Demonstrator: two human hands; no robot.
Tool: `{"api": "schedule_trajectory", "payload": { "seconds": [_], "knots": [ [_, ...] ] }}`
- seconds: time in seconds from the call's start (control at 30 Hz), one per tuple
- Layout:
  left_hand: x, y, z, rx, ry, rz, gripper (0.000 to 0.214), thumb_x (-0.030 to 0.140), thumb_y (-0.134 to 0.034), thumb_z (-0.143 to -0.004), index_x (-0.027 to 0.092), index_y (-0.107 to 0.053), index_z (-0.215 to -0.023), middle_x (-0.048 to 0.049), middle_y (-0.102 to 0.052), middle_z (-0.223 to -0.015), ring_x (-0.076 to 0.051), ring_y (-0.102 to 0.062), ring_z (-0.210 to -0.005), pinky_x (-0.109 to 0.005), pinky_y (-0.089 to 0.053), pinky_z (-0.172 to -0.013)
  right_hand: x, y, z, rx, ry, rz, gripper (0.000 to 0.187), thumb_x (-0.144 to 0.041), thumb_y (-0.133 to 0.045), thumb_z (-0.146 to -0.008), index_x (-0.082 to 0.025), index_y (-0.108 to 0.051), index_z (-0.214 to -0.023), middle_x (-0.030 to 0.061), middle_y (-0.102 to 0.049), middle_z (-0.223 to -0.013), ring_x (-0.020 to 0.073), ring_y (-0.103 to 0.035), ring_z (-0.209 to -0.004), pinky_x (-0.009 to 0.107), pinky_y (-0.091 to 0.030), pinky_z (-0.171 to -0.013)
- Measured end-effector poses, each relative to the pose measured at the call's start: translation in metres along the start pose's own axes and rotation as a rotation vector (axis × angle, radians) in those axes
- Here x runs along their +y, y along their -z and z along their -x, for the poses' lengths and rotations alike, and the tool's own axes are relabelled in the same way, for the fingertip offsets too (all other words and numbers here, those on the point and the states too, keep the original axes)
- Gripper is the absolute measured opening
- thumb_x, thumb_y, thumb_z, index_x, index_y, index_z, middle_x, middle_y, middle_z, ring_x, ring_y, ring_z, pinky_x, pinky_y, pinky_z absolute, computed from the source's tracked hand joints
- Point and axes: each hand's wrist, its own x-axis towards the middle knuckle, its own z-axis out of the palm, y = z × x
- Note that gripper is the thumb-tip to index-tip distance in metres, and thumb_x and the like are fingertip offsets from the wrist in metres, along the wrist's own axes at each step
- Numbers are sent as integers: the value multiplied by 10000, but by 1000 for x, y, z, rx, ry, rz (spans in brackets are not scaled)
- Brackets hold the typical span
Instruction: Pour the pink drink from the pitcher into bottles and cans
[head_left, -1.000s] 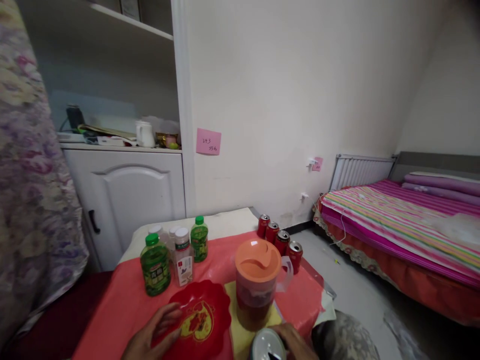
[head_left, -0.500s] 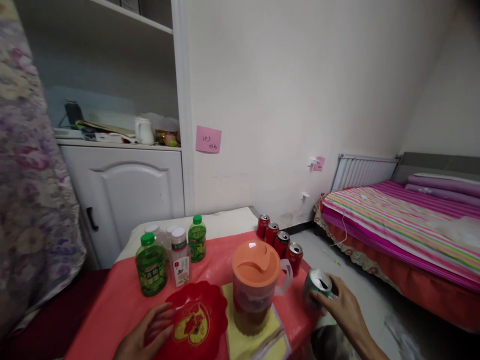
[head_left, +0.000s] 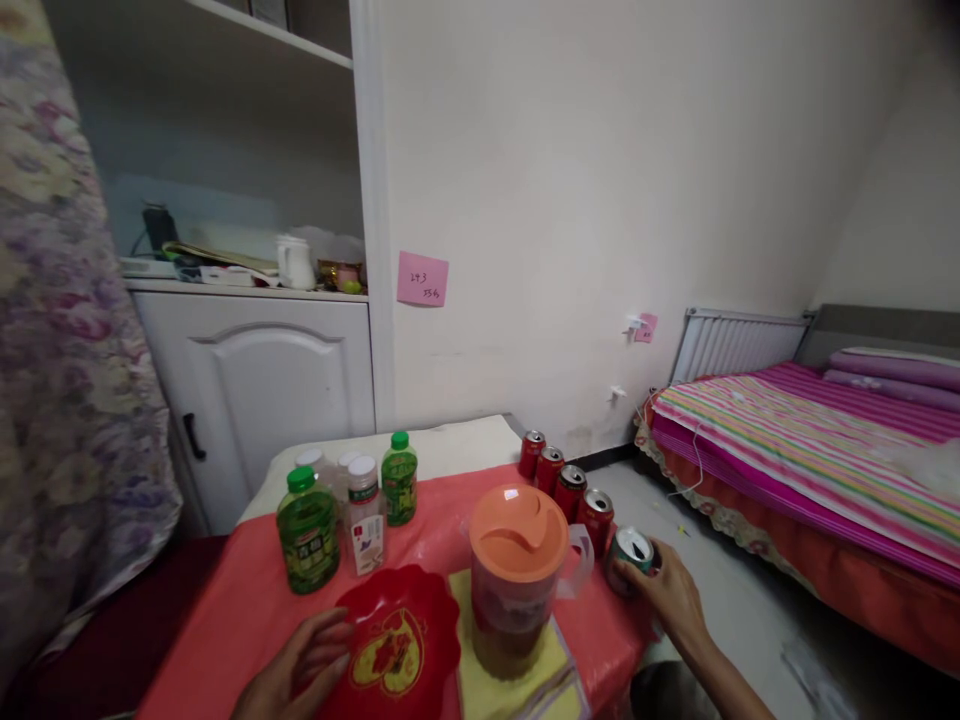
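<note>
My right hand [head_left: 670, 592] is closed around a green can [head_left: 628, 560] with an opened top, at the right edge of the table, just in front of a row of several red cans [head_left: 596, 518]. My left hand [head_left: 304, 665] is at the left rim of a red scalloped plate [head_left: 412, 650] with a yellow print. Its fingers are apart and hold nothing; whether they touch the rim I cannot tell. Between the hands a clear pitcher [head_left: 510, 630] with an orange lid [head_left: 519, 530] and brownish liquid stands on a folded yellow cloth [head_left: 476, 685].
Two green-capped bottles [head_left: 307, 540] and several white-capped jars [head_left: 366, 525] stand at the table's left back. The table has a red cover [head_left: 217, 620]. A cabinet [head_left: 262, 390] is behind it, and a bed [head_left: 787, 460] is at the right.
My right hand has moved the green can slightly back and left, closer to the row of red cans. My left hand stays by the plate. The view has shifted slightly.
</note>
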Motion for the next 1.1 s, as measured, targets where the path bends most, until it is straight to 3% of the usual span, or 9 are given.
{"api": "schedule_trajectory", "payload": {
  "seconds": [0.17, 0.3, 0.6, 0.77, 0.87, 1.0, 1.1],
  "knots": [
    [-26, 2, -5, -50, 70, 73, 591, 568, -804, -612, 198, -715, -1065, -95, -823, -1007, -304, -769, -953, -396, -653, -872, 10, -8, 3, -12, -18, -7, 756, -669, -629, -759, -102, -619, -1259, 206, -685, -1246, 348, -710, -1040, 430, -547, -892],
    [-35, 1, -7, -44, 61, 94, 573, 586, -801, -624, 215, -720, -1053, -85, -818, -1001, -296, -762, -938, -391, -650, -859, 12, -9, 2, -29, -28, -17, 751, -683, -649, -726, -152, -617, -1256, 162, -709, -1251, 321, -722, -1039, 397, -558, -886],
    [5, 0, 11, 2, 56, 85, 524, 520, -845, -544, 219, -742, -960, -74, -818, -881, -294, -763, -842, -408, -647, -809, 14, -9, 5, -45, -59, 35, 676, -734, -615, -721, -224, -629, -1166, 143, -737, -1190, 369, -697, -1128, 454, -533, -955],
    [22, -2, 17, 1, 68, 101, 475, 442, -833, -526, 207, -742, -928, -72, -815, -858, -268, -750, -792, -400, -636, -790, 15, -10, 7, -50, -57, 47, 823, -795, -574, -710, -152, -604, -1223, 226, -694, -1259, 417, -666, -1172, 526, -508, -1013],
    [22, -1, 19, 8, 59, 107, 448, 428, -819, -537, 208, -739, -920, -65, -814, -850, -259, -743, -776, -393, -630, -779, 20, -10, 9, -77, -47, 15, 863, -791, -624, -663, -120, -615, -1206, 243, -710, -1212, 409, -697, -1099, 517, -550, -960],
    [21, 1, 22, 23, 52, 96, 448, 422, -821, -539, 201, -748, -921, -69, -815, -852, -259, -747, -775, -382, -630, -756, 32, -6, 29, -3, -112, -145, 807, -754, -728, -566, -145, -634, -1087, 210, -758, -1068, 401, -732, -983, 511, -606, -878],
    [22, 3, 25, 38, 46, 88, 434, 431, -831, -551, 212, -751, -917, -59, -817, -845, -248, -750, -770, -364, -633, -747, 32, -5, 61, 10, -214, -295, 674, -748, -705, -590, -206, -619, -982, 164, -775, -948, 395, -761, -897, 487, -648, -773]
  ]
}}
